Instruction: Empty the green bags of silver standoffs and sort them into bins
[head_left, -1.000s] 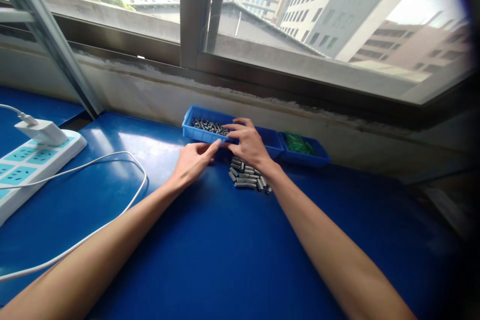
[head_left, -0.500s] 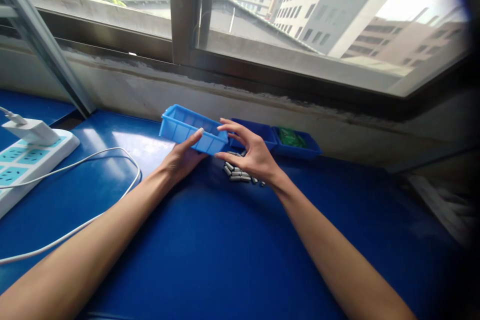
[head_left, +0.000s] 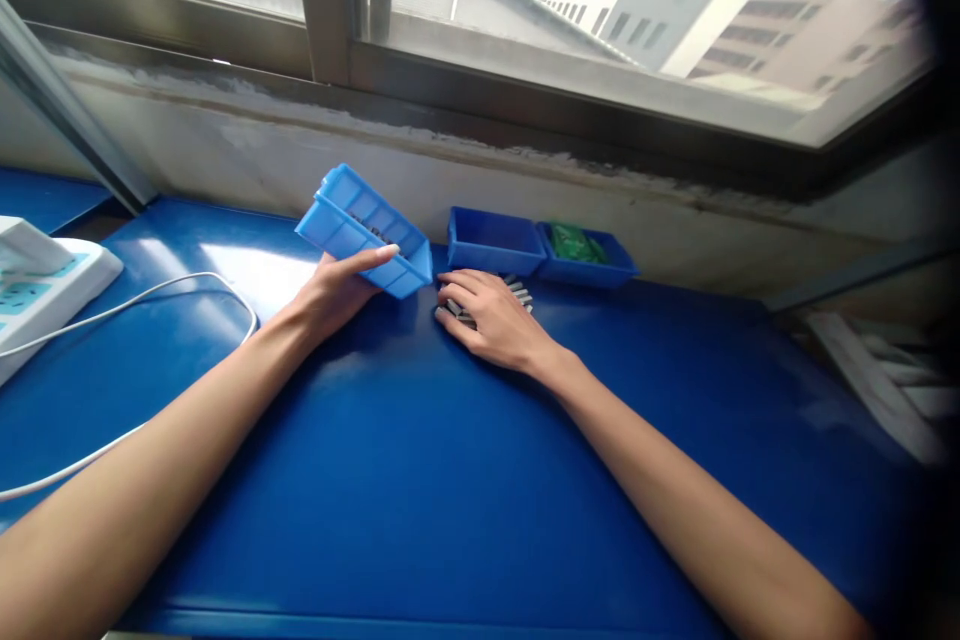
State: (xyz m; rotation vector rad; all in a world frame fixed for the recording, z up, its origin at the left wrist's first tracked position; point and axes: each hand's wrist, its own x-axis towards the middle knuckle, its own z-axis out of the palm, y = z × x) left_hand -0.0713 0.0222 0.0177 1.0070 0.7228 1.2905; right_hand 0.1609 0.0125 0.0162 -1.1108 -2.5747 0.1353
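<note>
Tilted toward the right, a light blue bin (head_left: 341, 228) is held above the table by my left hand (head_left: 337, 292), its thumb over the near wall. Some small dark pieces show inside the bin. My right hand (head_left: 495, 320) lies palm down over a pile of small silvery-grey cylinders (head_left: 519, 294) on the blue table, fingers spread a little and curved over them. Part of the pile is hidden under the hand, and no piece is seen gripped.
Behind the pile stand an open dark blue bin (head_left: 495, 245) and another bin (head_left: 619, 270) with green packets (head_left: 576, 243). A white power strip (head_left: 52, 295) and a white cable (head_left: 180, 282) are at the left. A window wall (head_left: 262, 145) borders the table's back.
My right hand has left the light blue bin and come down onto the cylinders. The bin in my left hand is tilted more steeply. The view has shifted.
</note>
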